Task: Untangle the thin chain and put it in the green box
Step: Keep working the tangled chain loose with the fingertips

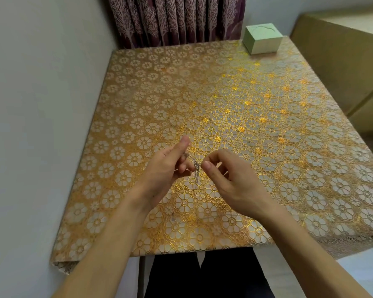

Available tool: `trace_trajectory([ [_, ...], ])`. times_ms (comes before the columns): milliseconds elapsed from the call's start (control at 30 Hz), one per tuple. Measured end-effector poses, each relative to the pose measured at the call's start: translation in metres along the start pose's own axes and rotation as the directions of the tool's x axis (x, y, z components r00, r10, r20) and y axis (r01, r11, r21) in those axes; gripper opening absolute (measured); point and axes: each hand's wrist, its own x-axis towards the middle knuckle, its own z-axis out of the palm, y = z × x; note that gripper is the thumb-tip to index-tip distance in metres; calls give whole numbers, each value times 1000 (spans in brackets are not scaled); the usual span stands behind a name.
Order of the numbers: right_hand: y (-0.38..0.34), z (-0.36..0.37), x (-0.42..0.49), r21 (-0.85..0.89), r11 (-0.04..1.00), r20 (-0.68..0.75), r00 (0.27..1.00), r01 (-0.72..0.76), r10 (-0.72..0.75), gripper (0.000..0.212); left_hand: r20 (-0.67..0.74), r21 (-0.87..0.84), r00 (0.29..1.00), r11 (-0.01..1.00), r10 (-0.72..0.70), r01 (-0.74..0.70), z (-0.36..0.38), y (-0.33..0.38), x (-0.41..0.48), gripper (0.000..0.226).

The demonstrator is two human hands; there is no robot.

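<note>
While both hands hover over the near half of the desk (267,125), the chain (196,168) hangs between them, clear of the cloth. The left hand (170,168) has its thumb stuck straight up and its fingers curled inward. One end of the chain runs up to that hand's forefinger, where it is held. The right hand (230,181) sits just beside the left, its fingers bent. Its thumb and forefinger meet at the chain, pinching it close to a small knot. From the knot, a few loose strands drop down in a short bunch below the fingertips of both hands. The strands are too fine to tell how they cross.

The box (263,40) stands well beyond the right hand, at the far right corner of the desk and well apart from the chain. It is pale green, it rests flat, and its top shows a curved line.

A gold cloth (138,93) with a flower pattern covers the whole desk and hangs over the near edge below the wrists. Past the left hand a plain wall (41,82) runs along the desk's side. A purple curtain (174,18) hangs behind the far edge, ahead of both hands.
</note>
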Motion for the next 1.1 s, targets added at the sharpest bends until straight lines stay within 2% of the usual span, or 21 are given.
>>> trace_trajectory([
  [167,1,-2,3,-65,996,-135,989,55,-64,8,0,-46,999,998,38,-38,-3,6,0,38],
  [300,-2,-4,1,48,998,-214,976,51,-39,13,6,-172,1000,985,29,-28,-4,10,-1,26],
  [433,-4,0,-1,176,984,-226,974,28,13,5,19,-194,1000,981,25,-21,0,14,-3,20],
  [600,-11,4,-1,358,934,-230,970,14,73,11,52,-209,998,978,27,-16,2,18,-4,19],
  [667,-12,5,0,308,950,-268,963,53,34,10,58,-182,998,983,36,-25,1,21,-4,20],
  [800,-12,2,6,11,988,-333,932,153,-141,8,86,-89,996,996,32,-24,1,29,-5,19],
  [867,-12,0,7,20,989,-319,939,144,-130,8,112,-45,993,999,24,-19,1,33,-5,19],
  [933,-15,-4,9,220,974,-252,968,55,2,8,136,-15,991,1000,14,-12,-1,38,-4,25],
  [1000,-19,-10,12,444,895,-117,986,-51,115,14,155,21,988,1000,0,-3,-2,41,-3,23],
  [1033,-21,-13,13,497,863,-57,989,-88,134,16,162,40,987,999,-4,-3,-3,42,-2,18],
  [1100,-25,-16,15,499,860,-3,992,-105,122,14,167,74,986,997,-7,-6,-3,43,-2,11],
])
